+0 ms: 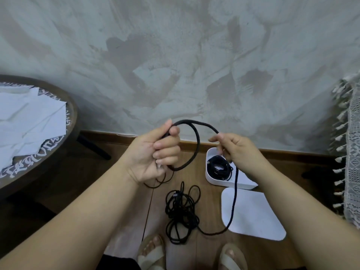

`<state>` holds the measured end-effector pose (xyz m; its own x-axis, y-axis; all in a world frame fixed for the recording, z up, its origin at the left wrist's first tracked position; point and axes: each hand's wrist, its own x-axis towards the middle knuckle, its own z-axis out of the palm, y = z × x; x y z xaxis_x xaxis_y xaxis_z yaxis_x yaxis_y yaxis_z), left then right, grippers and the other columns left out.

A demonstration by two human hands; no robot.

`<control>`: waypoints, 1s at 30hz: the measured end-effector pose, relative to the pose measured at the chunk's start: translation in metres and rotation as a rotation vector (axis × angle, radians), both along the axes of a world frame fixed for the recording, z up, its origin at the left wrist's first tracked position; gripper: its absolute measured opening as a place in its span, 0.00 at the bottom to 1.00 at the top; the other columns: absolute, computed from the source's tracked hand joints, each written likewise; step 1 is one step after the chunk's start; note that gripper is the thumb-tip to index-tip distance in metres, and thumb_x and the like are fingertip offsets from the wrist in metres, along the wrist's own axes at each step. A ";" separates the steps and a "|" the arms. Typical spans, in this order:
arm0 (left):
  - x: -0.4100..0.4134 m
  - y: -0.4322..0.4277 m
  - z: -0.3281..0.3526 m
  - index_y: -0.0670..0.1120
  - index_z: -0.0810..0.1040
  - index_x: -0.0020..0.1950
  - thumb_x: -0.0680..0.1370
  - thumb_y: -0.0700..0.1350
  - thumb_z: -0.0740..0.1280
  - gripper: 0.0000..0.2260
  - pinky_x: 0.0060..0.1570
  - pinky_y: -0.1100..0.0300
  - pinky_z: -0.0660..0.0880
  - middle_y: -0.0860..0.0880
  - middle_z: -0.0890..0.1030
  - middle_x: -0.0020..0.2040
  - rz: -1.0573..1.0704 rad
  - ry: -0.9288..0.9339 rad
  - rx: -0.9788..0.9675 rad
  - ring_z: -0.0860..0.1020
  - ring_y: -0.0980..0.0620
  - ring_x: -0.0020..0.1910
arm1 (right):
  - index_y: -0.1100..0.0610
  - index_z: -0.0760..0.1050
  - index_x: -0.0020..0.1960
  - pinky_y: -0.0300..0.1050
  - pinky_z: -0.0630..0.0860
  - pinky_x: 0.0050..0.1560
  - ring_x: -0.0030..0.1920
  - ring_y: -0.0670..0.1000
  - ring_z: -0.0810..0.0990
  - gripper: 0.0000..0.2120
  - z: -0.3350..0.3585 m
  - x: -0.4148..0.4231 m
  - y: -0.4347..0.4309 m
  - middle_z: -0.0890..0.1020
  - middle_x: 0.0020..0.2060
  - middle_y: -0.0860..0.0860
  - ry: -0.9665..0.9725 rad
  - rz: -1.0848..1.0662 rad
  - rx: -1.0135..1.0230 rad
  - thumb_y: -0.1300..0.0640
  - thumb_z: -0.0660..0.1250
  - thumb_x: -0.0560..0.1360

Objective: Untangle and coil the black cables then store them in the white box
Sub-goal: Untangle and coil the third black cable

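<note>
Black braided cable (197, 142) runs between my two hands as one open loop above the wooden floor. My left hand (153, 154) has its fingers curled round the gathered turns. My right hand (240, 151) pinches the free run between thumb and fingers, and from there the cable drops across the white lid (253, 213) and back towards the tangle (181, 209) on the floor.

I judge the step in hand to be coiling. To do it well, I should feed each new turn into the left hand at the same size as the loop already there. The cable should slide through the right-hand pinch so twist can run out toward the loose end. I should pull slack gently so the floor tangle does not tighten.

By my count:
- One white box (211, 179) stands by the skirting board, and it holds one coiled cable (219, 168).
- One lid lies beside the box.
- One cable is in my hands.
- One tangled heap is on the floor, though I cannot tell how many cables are in it.

A few thin strands hang under the left hand, and I cannot tell which cable they belong to.
</note>
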<state>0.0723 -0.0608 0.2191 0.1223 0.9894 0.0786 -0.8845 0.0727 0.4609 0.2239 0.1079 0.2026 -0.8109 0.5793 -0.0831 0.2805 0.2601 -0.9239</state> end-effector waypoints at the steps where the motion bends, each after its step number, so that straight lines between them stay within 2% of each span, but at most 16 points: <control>1: -0.003 0.001 0.001 0.38 0.76 0.47 0.82 0.45 0.58 0.13 0.27 0.63 0.65 0.49 0.69 0.27 0.040 -0.105 0.026 0.64 0.54 0.24 | 0.49 0.78 0.45 0.37 0.68 0.32 0.28 0.46 0.68 0.13 -0.007 -0.001 0.001 0.75 0.31 0.47 -0.030 -0.026 -0.021 0.50 0.56 0.81; 3: -0.005 0.002 0.002 0.38 0.77 0.44 0.81 0.44 0.60 0.12 0.25 0.64 0.65 0.48 0.72 0.25 0.207 -0.202 0.004 0.67 0.52 0.22 | 0.53 0.75 0.47 0.40 0.69 0.34 0.28 0.47 0.70 0.11 -0.021 -0.001 0.002 0.76 0.33 0.51 -0.129 -0.065 -0.025 0.52 0.56 0.81; 5: -0.004 0.002 0.004 0.40 0.77 0.38 0.79 0.45 0.61 0.13 0.20 0.66 0.64 0.51 0.69 0.22 0.447 -0.216 -0.081 0.67 0.56 0.18 | 0.55 0.72 0.53 0.43 0.72 0.37 0.29 0.48 0.73 0.06 -0.034 -0.002 0.000 0.77 0.36 0.52 -0.163 -0.079 -0.122 0.55 0.58 0.81; 7: -0.004 0.004 0.005 0.43 0.76 0.35 0.81 0.47 0.58 0.17 0.17 0.69 0.61 0.53 0.66 0.21 0.632 -0.210 -0.164 0.64 0.58 0.17 | 0.57 0.70 0.55 0.46 0.75 0.39 0.30 0.49 0.74 0.06 -0.041 -0.004 -0.003 0.78 0.37 0.53 -0.110 -0.125 -0.273 0.58 0.62 0.79; 10: -0.007 0.006 0.005 0.43 0.75 0.33 0.82 0.49 0.54 0.21 0.17 0.70 0.60 0.54 0.66 0.21 0.763 -0.222 -0.239 0.63 0.58 0.17 | 0.61 0.73 0.52 0.44 0.75 0.39 0.31 0.49 0.76 0.05 -0.046 -0.008 -0.002 0.78 0.36 0.54 -0.015 -0.198 -0.383 0.61 0.65 0.77; 12: -0.007 0.007 0.006 0.44 0.74 0.36 0.82 0.50 0.54 0.19 0.18 0.70 0.61 0.54 0.67 0.21 0.797 -0.195 -0.277 0.63 0.59 0.17 | 0.61 0.76 0.52 0.44 0.75 0.40 0.30 0.48 0.76 0.06 -0.054 -0.010 -0.002 0.79 0.34 0.53 -0.096 -0.162 -0.280 0.60 0.63 0.79; 13: -0.004 0.007 0.006 0.44 0.72 0.37 0.82 0.50 0.54 0.17 0.18 0.70 0.61 0.54 0.67 0.22 0.800 -0.120 -0.298 0.63 0.59 0.17 | 0.60 0.77 0.52 0.43 0.74 0.40 0.30 0.48 0.76 0.07 -0.059 -0.011 -0.003 0.79 0.33 0.52 -0.221 -0.088 -0.109 0.58 0.61 0.80; 14: 0.000 0.009 0.006 0.45 0.71 0.39 0.82 0.50 0.54 0.16 0.19 0.69 0.62 0.54 0.67 0.22 0.797 0.017 -0.326 0.63 0.59 0.18 | 0.57 0.76 0.51 0.42 0.73 0.38 0.31 0.50 0.76 0.08 -0.062 -0.011 -0.007 0.79 0.33 0.51 -0.367 0.024 0.101 0.57 0.59 0.80; 15: 0.006 0.010 0.005 0.44 0.70 0.40 0.83 0.49 0.53 0.15 0.20 0.68 0.63 0.54 0.68 0.23 0.785 0.229 -0.360 0.63 0.59 0.19 | 0.55 0.75 0.50 0.42 0.72 0.37 0.34 0.52 0.77 0.08 -0.062 -0.013 -0.012 0.78 0.34 0.51 -0.479 0.156 0.296 0.56 0.58 0.81; 16: 0.013 0.011 0.004 0.44 0.70 0.41 0.83 0.48 0.53 0.14 0.22 0.67 0.65 0.53 0.69 0.24 0.767 0.518 -0.399 0.65 0.58 0.20 | 0.56 0.75 0.49 0.42 0.70 0.38 0.38 0.54 0.77 0.10 -0.059 -0.016 -0.020 0.78 0.37 0.53 -0.540 0.271 0.440 0.54 0.57 0.81; 18: 0.026 0.013 0.001 0.41 0.71 0.43 0.83 0.44 0.54 0.13 0.28 0.66 0.70 0.50 0.73 0.27 0.720 1.142 -0.448 0.70 0.56 0.23 | 0.55 0.76 0.49 0.45 0.71 0.43 0.44 0.56 0.76 0.13 -0.047 -0.022 -0.036 0.79 0.44 0.56 -0.569 0.478 0.590 0.50 0.56 0.81; 20: 0.034 0.013 -0.004 0.40 0.73 0.42 0.82 0.43 0.56 0.12 0.35 0.68 0.72 0.47 0.77 0.30 0.655 1.535 -0.407 0.74 0.54 0.29 | 0.56 0.77 0.57 0.48 0.74 0.48 0.47 0.56 0.78 0.16 -0.033 -0.024 -0.050 0.81 0.47 0.57 -0.562 0.648 0.698 0.48 0.57 0.80; 23: 0.039 0.014 -0.012 0.43 0.71 0.43 0.82 0.47 0.57 0.12 0.45 0.56 0.73 0.47 0.81 0.38 0.525 1.925 -0.384 0.78 0.49 0.40 | 0.58 0.76 0.56 0.49 0.74 0.49 0.44 0.53 0.77 0.12 -0.014 -0.018 -0.055 0.81 0.44 0.55 -0.508 0.739 0.721 0.53 0.60 0.79; 25: 0.041 0.017 -0.015 0.45 0.71 0.47 0.82 0.51 0.55 0.12 0.42 0.54 0.68 0.44 0.81 0.45 0.350 2.161 -0.417 0.77 0.44 0.47 | 0.57 0.77 0.51 0.45 0.73 0.48 0.43 0.49 0.77 0.07 -0.001 -0.012 -0.051 0.83 0.44 0.53 -0.462 0.711 0.693 0.56 0.63 0.77; 28: 0.041 0.021 -0.014 0.45 0.71 0.51 0.82 0.53 0.52 0.14 0.40 0.55 0.66 0.43 0.80 0.48 0.179 2.322 -0.427 0.76 0.42 0.49 | 0.51 0.76 0.45 0.31 0.69 0.38 0.37 0.40 0.76 0.02 0.009 -0.003 -0.042 0.84 0.36 0.46 -0.412 0.673 0.559 0.56 0.66 0.76; 30: 0.039 0.021 -0.012 0.47 0.68 0.48 0.83 0.52 0.51 0.12 0.40 0.56 0.65 0.44 0.79 0.49 0.097 2.368 -0.424 0.76 0.44 0.50 | 0.51 0.74 0.43 0.30 0.68 0.35 0.33 0.37 0.76 0.04 0.010 0.001 -0.038 0.83 0.31 0.44 -0.382 0.607 0.431 0.57 0.68 0.75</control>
